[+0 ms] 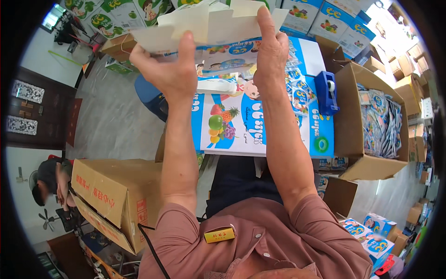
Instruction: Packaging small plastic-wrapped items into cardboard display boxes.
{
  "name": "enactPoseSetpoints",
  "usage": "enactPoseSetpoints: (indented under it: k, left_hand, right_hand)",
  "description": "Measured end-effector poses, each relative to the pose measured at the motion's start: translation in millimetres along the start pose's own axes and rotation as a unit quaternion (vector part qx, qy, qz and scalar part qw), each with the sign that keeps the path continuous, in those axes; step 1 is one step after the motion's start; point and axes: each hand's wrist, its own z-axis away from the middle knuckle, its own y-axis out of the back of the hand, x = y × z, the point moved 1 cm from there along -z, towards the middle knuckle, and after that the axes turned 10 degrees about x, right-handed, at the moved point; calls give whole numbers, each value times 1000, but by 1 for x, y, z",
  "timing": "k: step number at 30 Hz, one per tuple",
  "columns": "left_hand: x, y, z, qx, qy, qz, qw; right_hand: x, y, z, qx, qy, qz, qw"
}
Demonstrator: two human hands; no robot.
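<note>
An unfolded white carton (pixel 234 27) with raised flaps is held up at the far side of the work surface. My left hand (pixel 169 69) grips its left side, thumb up against the near flap and the other fingers partly hidden. Around the right side, my right hand (pixel 272 53) has its thumb pressed on the flap. Printed blue and white panels show below the flaps. Between my wrists, a small white and blue carton-like piece (pixel 216 86) lies on the large fruit-printed box (pixel 237 142) that forms the surface. Several small packets (pixel 298 95) lie beside my right wrist.
At the right edge stands a blue tape dispenser (pixel 326 93); a green tape ring (pixel 320 143) lies nearer. An open cardboard box (pixel 346 100) full of packets (pixel 378 123) is farther right. Another large cardboard box (pixel 104 195) stands left. A person (pixel 53 181) sits beyond it.
</note>
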Motion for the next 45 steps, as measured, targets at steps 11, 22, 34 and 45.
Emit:
enactPoseSetpoints:
  k: [11, 22, 34, 45]
  left_hand:
    - [25, 34, 121, -171, 202, 193, 945]
    - [7, 85, 187, -275, 100, 17, 956]
    - [-13, 81, 176, -204, 439, 68, 872]
    - [-16, 80, 179, -228, 462, 79, 854]
  right_hand:
    - [10, 106, 91, -125, 129, -48, 982]
    - [77, 161, 103, -8, 149, 341, 928]
    - [63, 180, 66, -228, 295, 358, 856]
    - [72, 142, 7, -296, 264, 425, 813]
